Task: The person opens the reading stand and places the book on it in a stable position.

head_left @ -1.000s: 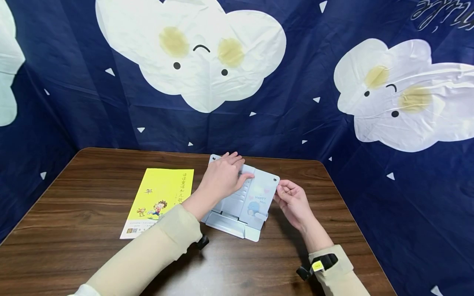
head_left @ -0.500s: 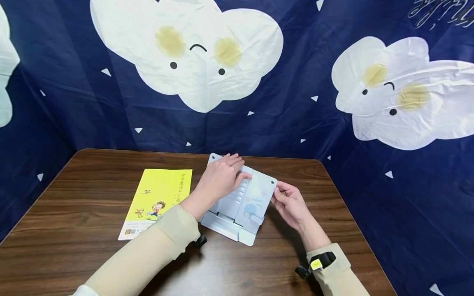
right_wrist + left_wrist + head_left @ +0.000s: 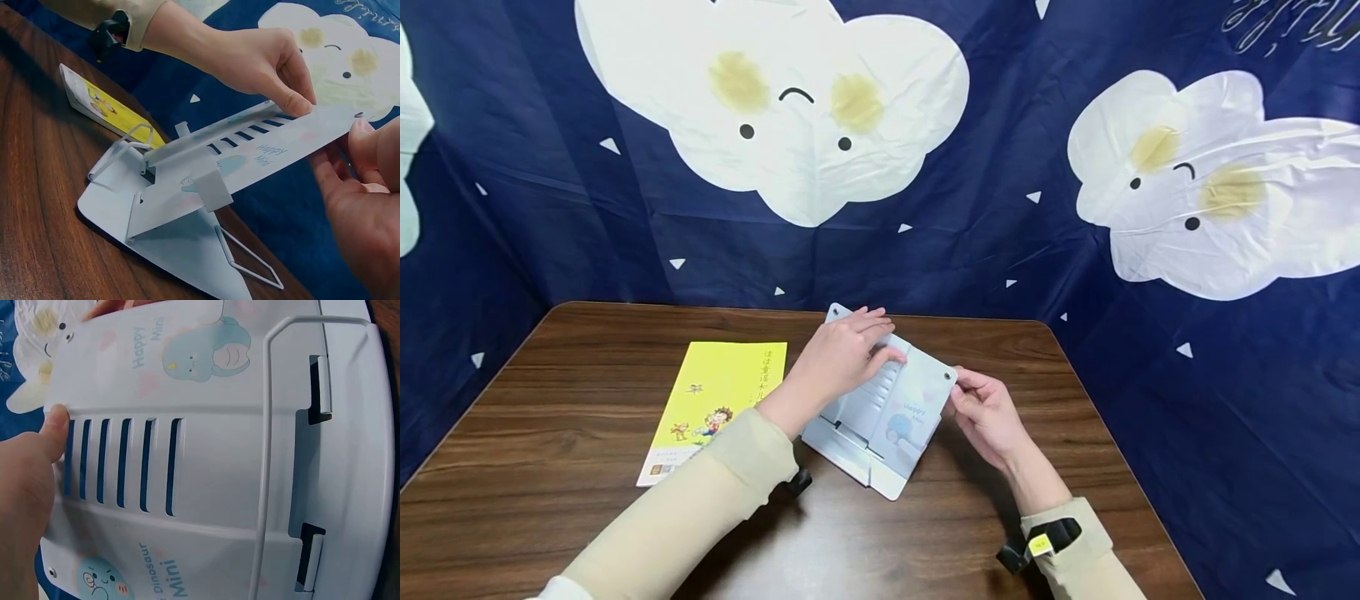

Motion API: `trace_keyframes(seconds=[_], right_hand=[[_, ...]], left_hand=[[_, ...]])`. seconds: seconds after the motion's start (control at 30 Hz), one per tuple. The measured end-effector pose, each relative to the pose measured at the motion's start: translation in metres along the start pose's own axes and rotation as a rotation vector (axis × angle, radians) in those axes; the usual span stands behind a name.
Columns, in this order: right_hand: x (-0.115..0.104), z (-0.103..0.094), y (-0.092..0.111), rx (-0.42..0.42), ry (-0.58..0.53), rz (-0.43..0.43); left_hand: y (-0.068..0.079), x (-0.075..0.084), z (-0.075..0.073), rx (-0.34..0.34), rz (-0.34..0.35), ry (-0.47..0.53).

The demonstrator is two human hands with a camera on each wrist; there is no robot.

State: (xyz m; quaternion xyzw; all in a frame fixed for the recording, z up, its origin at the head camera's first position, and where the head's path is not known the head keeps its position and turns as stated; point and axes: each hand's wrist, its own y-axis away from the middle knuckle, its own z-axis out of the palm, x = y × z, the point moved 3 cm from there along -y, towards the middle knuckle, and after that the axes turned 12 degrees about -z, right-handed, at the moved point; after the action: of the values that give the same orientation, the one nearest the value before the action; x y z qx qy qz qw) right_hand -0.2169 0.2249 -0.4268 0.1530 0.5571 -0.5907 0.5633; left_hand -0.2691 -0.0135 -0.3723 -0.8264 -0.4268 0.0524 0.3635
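Book stand [image 3: 880, 408] panel tilted up steeper than a second ago — base on the counter [image 3: 587, 467], just right of the yellow book [image 3: 715, 408]. My left hand [image 3: 842, 358] grips its top edge; my right hand [image 3: 985, 408] pinches the right corner.

Looks like a staged recording booth w/ a study-desk setup, not a lived-in room. Behind both hands, navy cloth backdrop [image 3: 985, 217] printed w/ smiling white clouds, creased, covering the walls on three sides. Under the hands, dark wood-grain table [image 3: 550, 467]. Left of the left hand [image 3: 838, 360], yellow children's book [image 3: 718, 400]; in the hands, pale blue book stand [image 3: 887, 417] w/ dinosaur print.
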Motion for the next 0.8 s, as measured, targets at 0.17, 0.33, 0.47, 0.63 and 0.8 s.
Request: trace_keyframes(seconds=[0.17, 0.33, 0.47, 0.63, 0.8], right_hand=[[-0.004, 0.006, -0.001, -0.017, 0.079, -0.015], [-0.005, 0.009, 0.001, -0.035, 0.116, -0.054], [-0.005, 0.013, 0.003, -0.042, 0.116, -0.087], [-0.005, 0.019, 0.004, -0.040, 0.129, -0.109], [-0.006, 0.025, 0.005, -0.028, 0.128, -0.132]], left_hand=[[-0.002, -0.003, -0.002, 0.015, 0.043, 0.031], [-0.003, -0.006, -0.004, 0.030, 0.073, 0.067], [-0.003, -0.007, -0.005, 0.020, 0.083, 0.098], [-0.002, -0.005, -0.002, 0.006, 0.091, 0.124], [-0.001, -0.003, 0.000, 0.001, 0.082, 0.156]])
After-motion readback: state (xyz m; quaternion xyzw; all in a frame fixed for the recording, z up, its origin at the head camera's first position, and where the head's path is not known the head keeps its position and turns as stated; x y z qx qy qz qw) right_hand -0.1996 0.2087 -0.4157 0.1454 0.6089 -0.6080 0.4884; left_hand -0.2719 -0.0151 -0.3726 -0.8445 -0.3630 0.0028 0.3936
